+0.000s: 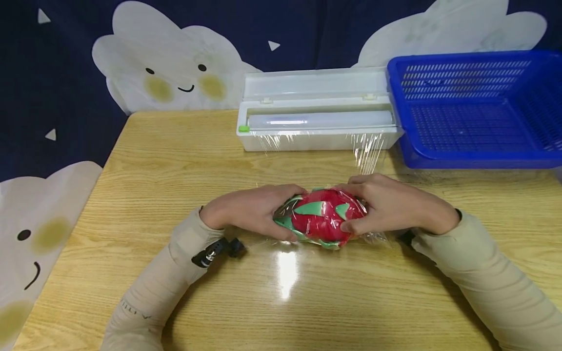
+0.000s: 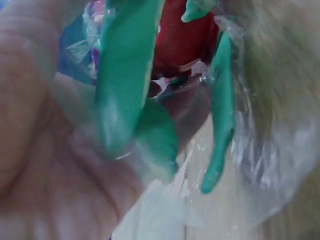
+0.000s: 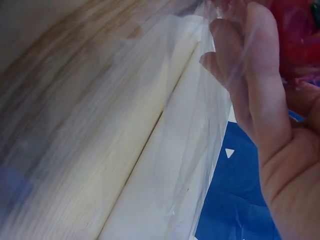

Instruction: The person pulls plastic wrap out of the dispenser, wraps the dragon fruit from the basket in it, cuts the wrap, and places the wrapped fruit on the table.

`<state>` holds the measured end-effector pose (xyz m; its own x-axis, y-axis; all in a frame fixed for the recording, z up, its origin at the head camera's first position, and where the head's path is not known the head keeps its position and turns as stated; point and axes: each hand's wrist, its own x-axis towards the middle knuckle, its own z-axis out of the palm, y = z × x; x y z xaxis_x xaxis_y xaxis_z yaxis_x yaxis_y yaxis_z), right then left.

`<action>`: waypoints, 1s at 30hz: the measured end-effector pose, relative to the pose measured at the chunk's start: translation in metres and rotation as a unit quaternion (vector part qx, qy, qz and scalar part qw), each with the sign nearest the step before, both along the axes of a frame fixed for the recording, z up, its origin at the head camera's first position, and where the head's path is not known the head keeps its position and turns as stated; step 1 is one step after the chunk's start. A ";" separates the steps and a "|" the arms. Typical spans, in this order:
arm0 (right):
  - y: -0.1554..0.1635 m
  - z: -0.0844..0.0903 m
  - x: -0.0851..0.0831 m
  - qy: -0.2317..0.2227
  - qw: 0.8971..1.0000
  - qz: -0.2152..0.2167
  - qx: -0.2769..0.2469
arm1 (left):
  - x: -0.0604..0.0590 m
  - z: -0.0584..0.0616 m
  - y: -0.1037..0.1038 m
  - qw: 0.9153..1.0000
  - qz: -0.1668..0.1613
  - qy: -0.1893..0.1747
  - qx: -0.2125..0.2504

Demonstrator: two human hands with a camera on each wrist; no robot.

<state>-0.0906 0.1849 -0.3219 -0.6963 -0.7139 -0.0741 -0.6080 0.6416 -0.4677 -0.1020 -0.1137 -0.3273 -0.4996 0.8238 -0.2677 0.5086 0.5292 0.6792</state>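
My left hand (image 1: 250, 212) curls round the left end of the dragon fruit (image 1: 322, 219), fingers wrapped over film (image 1: 371, 151) and fruit together. In the left wrist view, the green scales (image 2: 130, 75) sit right against my palm (image 2: 45, 165) with film bunched between them.

The fruit rests on the desk (image 1: 175, 161) about midway between its left and right edges, nearer the front edge than the back, and touches the wood.

My right hand (image 1: 391, 204) clasps the right end, thumb underneath and fingers over the top. The right wrist view shows a loose sheet of film draped past my fingers (image 3: 260, 85).

Behind the fruit, at the back edge, the dispenser (image 1: 316, 114) stands open, and film runs from it down toward my right hand. The blue basket (image 1: 478, 107) is at the back right corner, just beside the dispenser.

My worry is that strand of film. As far as I can tell it is not cut, so turning the fruit could drag the dispenser forward or tear the film raggedly. The scale tips could also puncture the wrap if I squeeze hard, and loose film may cling to itself.
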 end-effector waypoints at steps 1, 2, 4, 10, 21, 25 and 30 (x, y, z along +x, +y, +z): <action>0.000 0.000 0.000 0.002 1.000 0.001 -0.001 | 0.000 0.000 0.000 1.000 -0.001 0.002 0.000; 0.000 -0.001 0.000 0.004 1.000 0.002 -0.002 | 0.000 0.001 0.000 1.000 -0.002 0.006 -0.001; 0.000 -0.001 -0.001 0.008 1.000 0.004 -0.004 | 0.000 0.002 -0.001 1.000 -0.005 0.014 -0.004; 0.000 -0.002 -0.001 0.007 1.000 0.001 -0.009 | 0.000 0.006 -0.004 0.999 -0.015 0.050 -0.002; 0.000 0.000 -0.001 0.001 1.000 -0.015 0.001 | 0.002 0.025 -0.019 0.997 0.016 0.067 -0.019; 0.001 0.001 -0.002 0.008 1.000 -0.010 0.003 | 0.001 0.027 -0.024 0.999 0.013 0.015 -0.041; 0.000 0.001 -0.002 0.012 1.000 -0.009 0.005 | 0.001 0.026 -0.027 0.996 0.025 -0.034 -0.075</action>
<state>-0.0925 0.1854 -0.3211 -0.7103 -0.7009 -0.0646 -0.6073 0.6566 -0.4472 -0.1015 -0.1412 -0.3014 -0.5161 0.7467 -0.4197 0.4350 0.6506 0.6226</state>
